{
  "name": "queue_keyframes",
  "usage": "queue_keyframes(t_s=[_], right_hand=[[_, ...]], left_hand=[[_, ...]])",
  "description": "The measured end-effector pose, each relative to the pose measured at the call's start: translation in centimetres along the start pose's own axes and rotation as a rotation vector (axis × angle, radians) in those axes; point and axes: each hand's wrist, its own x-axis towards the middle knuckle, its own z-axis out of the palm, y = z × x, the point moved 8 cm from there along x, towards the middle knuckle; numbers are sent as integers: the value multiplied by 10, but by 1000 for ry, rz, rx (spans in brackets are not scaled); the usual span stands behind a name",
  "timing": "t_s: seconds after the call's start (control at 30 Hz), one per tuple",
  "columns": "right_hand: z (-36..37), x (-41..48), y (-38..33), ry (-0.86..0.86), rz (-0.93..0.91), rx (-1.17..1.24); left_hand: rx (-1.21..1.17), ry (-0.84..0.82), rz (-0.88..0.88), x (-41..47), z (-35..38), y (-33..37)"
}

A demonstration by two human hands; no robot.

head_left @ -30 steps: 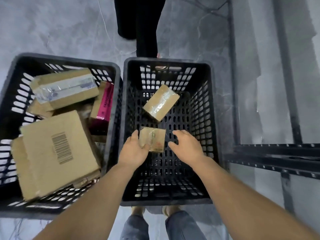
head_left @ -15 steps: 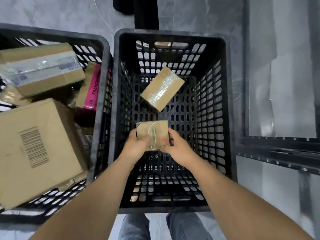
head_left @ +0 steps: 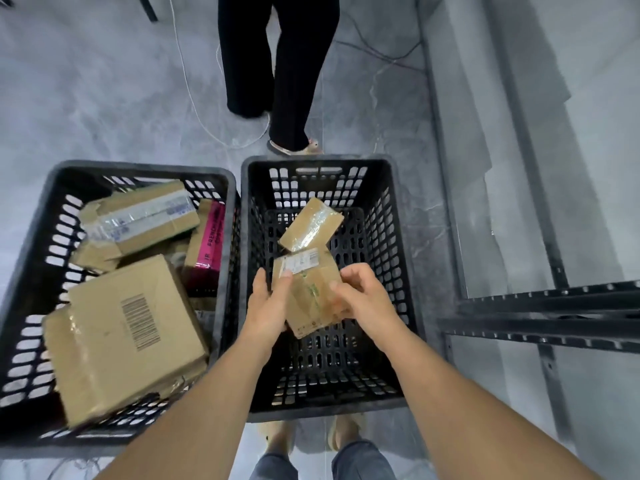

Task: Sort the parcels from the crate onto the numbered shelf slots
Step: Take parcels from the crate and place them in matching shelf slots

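Note:
A small brown cardboard parcel (head_left: 309, 292) with a white label on top is held above the right black crate (head_left: 398, 258). My left hand (head_left: 268, 303) grips its left edge and my right hand (head_left: 363, 299) grips its right side. A second small taped parcel (head_left: 311, 224) lies tilted on the floor of that crate, just beyond the held one. The left black crate (head_left: 38, 244) holds several bigger cardboard boxes, among them a large box with a barcode (head_left: 135, 334) and a pink-sided box (head_left: 209, 237).
A dark metal shelf frame (head_left: 540, 317) stands at the right, close beside the right crate. Another person's legs in black trousers (head_left: 277, 64) stand just behind the crates. Thin cables run over the grey floor. My own feet show below the crate.
Both hands closed on the small parcel, lifted it off the crate floor and turned it so the white label faces up. The view pulled back and up.

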Motion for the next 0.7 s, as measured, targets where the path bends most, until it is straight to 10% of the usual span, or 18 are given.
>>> queue_keyframes(t_s=[0.47, 0.7], right_hand=[[-4, -75, -134, 77, -430, -391], [-17, -92, -166, 106, -251, 90]], left_hand=[[83, -129, -30, -64, -15, 78], [-117, -234, 163, -96, -19, 120]])
